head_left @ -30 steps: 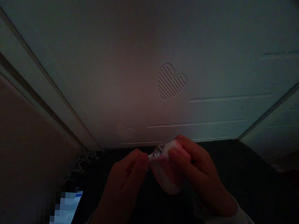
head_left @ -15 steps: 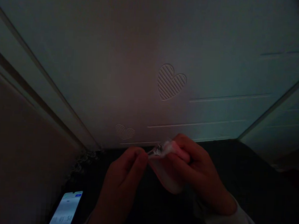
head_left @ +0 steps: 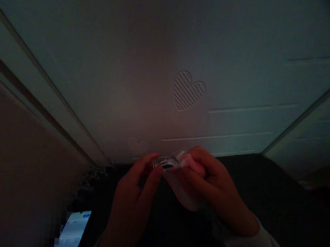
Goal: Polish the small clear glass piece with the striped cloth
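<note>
In dim light, my left hand point(head_left: 139, 189) grips the left edge of a clear plastic bag point(head_left: 168, 162) between thumb and fingers. The bag's glossy mouth stands apart as a dark gap. My right hand point(head_left: 217, 187) is closed around a soft pink thing point(head_left: 194, 165) at the bag's right side, its kind not clear. Below hangs a pale rounded flap with a pinkish edge point(head_left: 186, 198), partly hidden by the right fingers; I cannot tell whether it belongs to the bag.
A lit phone point(head_left: 74, 232) showing digits lies at the lower left on a dark surface point(head_left: 171, 237). Behind stands a pale panel point(head_left: 114, 78) with carved striped hearts point(head_left: 188, 91) and grooves. Lacy trim point(head_left: 90, 178) runs along the left edge.
The bag's edge between my hands has spread from a narrow twisted strip into a wider gap. My left fingers have shifted slightly up and parted more. My right hand has barely moved.
</note>
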Demonstrator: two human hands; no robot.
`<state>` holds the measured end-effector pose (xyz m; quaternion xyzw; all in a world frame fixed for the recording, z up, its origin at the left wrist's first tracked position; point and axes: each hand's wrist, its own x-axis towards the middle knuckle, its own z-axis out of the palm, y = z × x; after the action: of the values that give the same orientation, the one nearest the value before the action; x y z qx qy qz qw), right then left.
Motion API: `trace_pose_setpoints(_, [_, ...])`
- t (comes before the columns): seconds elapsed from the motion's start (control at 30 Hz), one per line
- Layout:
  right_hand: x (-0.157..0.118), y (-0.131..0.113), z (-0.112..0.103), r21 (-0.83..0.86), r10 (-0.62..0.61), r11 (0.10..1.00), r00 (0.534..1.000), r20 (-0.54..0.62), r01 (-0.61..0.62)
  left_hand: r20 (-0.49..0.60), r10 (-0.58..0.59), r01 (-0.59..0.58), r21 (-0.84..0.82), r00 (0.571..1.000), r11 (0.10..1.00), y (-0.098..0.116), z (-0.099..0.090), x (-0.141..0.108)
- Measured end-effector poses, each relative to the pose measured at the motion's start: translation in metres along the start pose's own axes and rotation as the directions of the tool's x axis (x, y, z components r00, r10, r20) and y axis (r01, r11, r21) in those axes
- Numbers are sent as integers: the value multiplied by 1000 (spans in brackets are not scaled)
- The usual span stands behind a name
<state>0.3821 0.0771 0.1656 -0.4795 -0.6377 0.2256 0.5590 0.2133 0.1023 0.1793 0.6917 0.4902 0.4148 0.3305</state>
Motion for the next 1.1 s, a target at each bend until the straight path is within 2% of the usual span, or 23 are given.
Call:
trace_pose_setpoints(0.13, [3, 0, 1, 31, -17, 999, 1000, 6, 16, -98, 56, -47, 90, 994, 995, -1, 3, -1])
trace_pose_setpoints(0.67, [3, 4, 0, 67, -54, 996, 998, -15, 55, -185, 167, -154, 82, 969, 985, -3, 2, -6])
trace_pose_setpoints(0.83, [3, 4, -1, 139, -17, 990, 999, -29, 21, -184, 266, -256, 74, 946, 964, -4, -1, -5])
trace_pose_setpoints(0.93, [2, 3, -4, 225, 53, 973, 998, -33, -44, -165, 307, -300, 67, 937, 952, -2, -3, -4])
trace_pose_setpoints(1.1, [-1, 0, -6, 309, 159, 939, 987, -10, -148, -164, 276, -266, 81, 947, 961, 0, -2, -6])
